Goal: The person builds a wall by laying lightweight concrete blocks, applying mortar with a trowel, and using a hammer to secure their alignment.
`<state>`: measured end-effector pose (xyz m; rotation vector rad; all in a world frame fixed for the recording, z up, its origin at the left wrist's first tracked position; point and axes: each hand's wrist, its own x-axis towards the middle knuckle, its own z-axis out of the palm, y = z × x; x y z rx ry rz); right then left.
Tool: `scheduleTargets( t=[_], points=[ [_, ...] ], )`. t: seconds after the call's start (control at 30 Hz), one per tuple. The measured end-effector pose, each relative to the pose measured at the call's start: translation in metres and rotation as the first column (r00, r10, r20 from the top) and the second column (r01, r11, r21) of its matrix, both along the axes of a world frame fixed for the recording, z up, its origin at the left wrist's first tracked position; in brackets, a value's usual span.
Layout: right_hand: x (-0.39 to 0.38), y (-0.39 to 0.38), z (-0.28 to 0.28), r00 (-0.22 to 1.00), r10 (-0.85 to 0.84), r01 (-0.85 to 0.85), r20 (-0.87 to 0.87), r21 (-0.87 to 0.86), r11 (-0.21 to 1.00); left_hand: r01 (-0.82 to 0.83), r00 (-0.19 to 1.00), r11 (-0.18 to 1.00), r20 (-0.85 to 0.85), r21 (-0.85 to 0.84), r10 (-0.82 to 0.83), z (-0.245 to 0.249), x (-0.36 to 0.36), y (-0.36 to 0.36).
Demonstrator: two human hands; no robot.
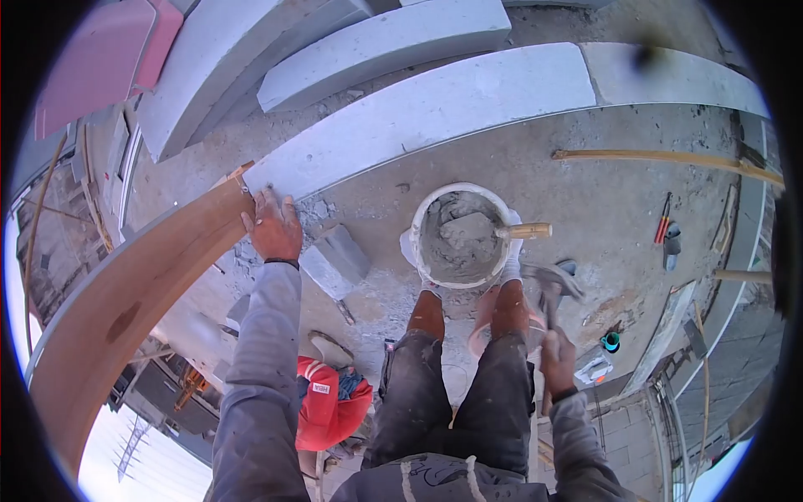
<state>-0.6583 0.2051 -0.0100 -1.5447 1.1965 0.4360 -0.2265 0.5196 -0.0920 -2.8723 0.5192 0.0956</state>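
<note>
My left hand (274, 226) lies with fingers stretched out at the near end of a long white block (435, 105), where it meets a brown wooden board (159, 276). The fingers touch the block's end. My right hand (558, 361) is closed around the handle of a hammer (552, 283), held low beside my right leg with its head pointing away from me. Between my feet stands a white bucket (421, 213) of grey mortar (456, 259). A trowel (531, 230) rests in it, its wooden handle sticking out to the right and its blade smeared with mortar.
A cut block piece (336, 261) lies by my left hand. More white blocks (385, 50) are behind the row. Pliers (662, 224), a wooden stick (652, 156) and a green cup (611, 341) lie to the right. A person in red (335, 410) is at lower left.
</note>
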Motion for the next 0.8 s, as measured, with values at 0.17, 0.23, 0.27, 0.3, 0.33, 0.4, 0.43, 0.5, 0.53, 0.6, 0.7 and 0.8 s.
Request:
scheduleTargets(
  t=[0.17,0.23,0.27,0.3,0.33,0.4,0.43,0.5,0.53,0.6,0.7,0.8],
  points=[
    [-0.085,-0.076,-0.109,0.848,0.107,-0.289,-0.520,-0.283,0.915,-0.145,0.989,0.977,0.001,0.154,0.146,0.000,-0.003,-0.010],
    [-0.087,-0.106,-0.180,0.816,0.197,-0.425,-0.544,-0.331,0.843,-0.081,0.996,0.980,-0.016,0.182,0.085,0.000,-0.002,-0.014],
    [-0.080,-0.121,-0.211,0.754,0.297,-0.536,-0.586,-0.288,0.793,-0.096,0.995,0.975,0.003,0.202,0.097,0.000,-0.001,-0.017],
    [-0.069,-0.133,-0.238,0.689,0.364,-0.596,-0.627,-0.205,0.776,-0.126,0.992,0.980,0.007,0.151,0.126,0.000,-0.001,-0.020],
    [-0.062,-0.145,-0.255,0.687,0.383,-0.606,-0.617,-0.196,0.771,-0.156,0.988,0.983,0.003,0.096,0.157,-0.001,-0.004,-0.022],
    [-0.044,-0.167,-0.273,0.704,0.494,-0.610,-0.511,-0.080,0.788,-0.188,0.982,0.977,0.032,0.097,0.186,-0.005,-0.008,-0.024],
    [-0.037,-0.175,-0.274,0.634,0.504,-0.636,-0.587,-0.026,0.771,-0.216,0.976,0.975,0.053,0.059,0.213,-0.008,-0.010,-0.023],
    [-0.037,-0.187,-0.255,0.543,0.496,-0.705,-0.678,-0.048,0.707,-0.258,0.963,0.966,0.079,-0.002,0.257,-0.014,-0.014,-0.026],
    [-0.033,-0.190,-0.241,0.455,0.464,-0.756,-0.760,-0.055,0.653,-0.290,0.955,0.957,0.066,-0.008,0.290,-0.015,-0.014,-0.027],
    [-0.026,-0.199,-0.215,0.443,0.453,-0.757,-0.774,-0.052,0.651,-0.333,0.941,0.943,0.061,-0.025,0.334,-0.017,-0.018,-0.025],
    [-0.039,-0.217,-0.204,0.471,0.388,-0.818,-0.792,-0.227,0.529,-0.360,0.928,0.927,0.066,-0.103,0.367,-0.018,-0.023,-0.028],
    [-0.045,-0.248,-0.230,0.561,0.573,-0.807,-0.597,-0.241,0.539,-0.454,0.891,0.881,-0.066,-0.130,0.449,-0.009,-0.055,-0.043]
  ],
)
